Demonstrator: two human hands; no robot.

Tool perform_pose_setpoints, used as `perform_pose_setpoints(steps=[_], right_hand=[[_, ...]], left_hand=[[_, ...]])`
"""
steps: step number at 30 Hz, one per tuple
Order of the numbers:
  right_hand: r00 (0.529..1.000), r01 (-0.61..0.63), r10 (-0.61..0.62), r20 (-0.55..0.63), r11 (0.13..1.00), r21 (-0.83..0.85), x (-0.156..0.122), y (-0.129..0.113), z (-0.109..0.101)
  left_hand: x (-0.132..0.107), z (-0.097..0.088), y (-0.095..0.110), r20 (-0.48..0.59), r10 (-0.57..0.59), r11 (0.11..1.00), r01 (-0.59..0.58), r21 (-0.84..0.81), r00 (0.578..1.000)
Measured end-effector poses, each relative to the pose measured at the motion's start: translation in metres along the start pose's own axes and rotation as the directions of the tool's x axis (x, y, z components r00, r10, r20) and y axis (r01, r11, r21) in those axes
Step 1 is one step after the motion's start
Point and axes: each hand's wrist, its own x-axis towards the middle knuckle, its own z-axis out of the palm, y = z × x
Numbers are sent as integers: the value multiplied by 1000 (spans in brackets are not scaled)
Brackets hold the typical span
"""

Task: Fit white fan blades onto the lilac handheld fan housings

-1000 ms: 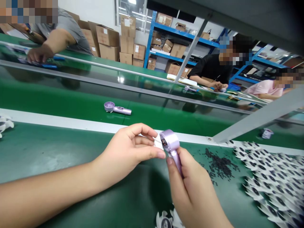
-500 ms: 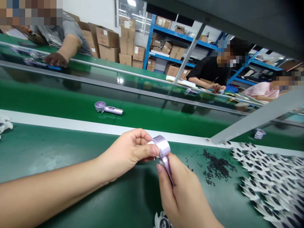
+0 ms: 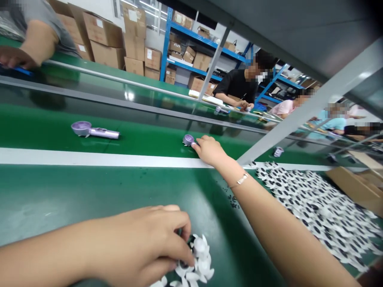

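Note:
My right hand (image 3: 210,150) reaches out to the green belt, its fingers closed round the handle of a small purple handheld fan (image 3: 188,140). The fan's round head faces up, and most of its handle is hidden by the hand. Close to me, my left hand (image 3: 158,243) is at a small heap of white fan blades (image 3: 201,259). Its thumb and fingers curl together on one blade with a dark centre, partly covered by the hand. A second purple handheld fan (image 3: 103,133) lies on the belt to the left.
Many white fan blades (image 3: 311,203) cover the bench at right, with a cardboard box (image 3: 356,191) beyond. Small black parts (image 3: 233,201) lie by my right forearm. A slanted metal post (image 3: 299,113) rises beside the belt. Several co-workers sit across the line.
My right hand has carried the purple fan forward onto the belt. My left hand has left the fan and come down to the white blades near me. The view has swung right.

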Motion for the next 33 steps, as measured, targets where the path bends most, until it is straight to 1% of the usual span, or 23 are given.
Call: perform_pose_setpoints(steps=[2,5,7,9,10,12,14,16,21,23,26,28,30,32,33], right_hand=[[999,34,-33,-21,998,53,-27,4,-10],[996,76,-69,-50,985,152,-89,16,-15],[991,102,-84,-99,976,190,-129,26,-8],[982,136,-104,-157,968,210,-158,34,5],[977,156,-117,-179,963,218,-168,36,11],[969,195,-151,-197,953,230,-178,39,20],[965,228,-189,-181,945,232,-179,41,23],[962,258,-228,-148,939,227,-176,43,20],[942,329,-336,-18,906,266,-156,49,4],[939,315,-342,47,904,288,-145,48,-2],[951,248,-289,109,925,287,-131,43,-11],[968,201,-237,84,930,307,-125,31,-19],[979,180,-203,19,907,380,-121,11,-27],[977,197,-209,-29,851,486,-121,-16,-32],[971,217,-234,-40,807,550,-122,-30,-33]], left_hand=[[4,4,-5,21,-27,999,27,24,999],[7,8,-14,1,-34,999,34,20,999],[6,8,-20,-43,-45,999,46,8,998],[3,7,-26,-97,-80,997,79,-12,992],[1,5,-29,-125,-96,995,94,-17,988],[-4,2,-36,-174,-113,994,113,-9,978],[-6,-1,-43,-217,-132,990,138,10,967],[-7,-3,-48,-235,-158,985,168,24,959],[-4,-1,-52,-209,-207,977,211,1,956],[-2,0,-52,-228,-211,977,214,-14,950],[0,-1,-50,-280,-234,972,229,-54,931],[1,-2,-46,-329,-311,950,284,-127,892],[3,-4,-40,-363,-385,920,325,-218,848],[4,-5,-35,-378,-399,908,303,-290,835],[5,-5,-33,-390,-388,908,275,-315,835]])
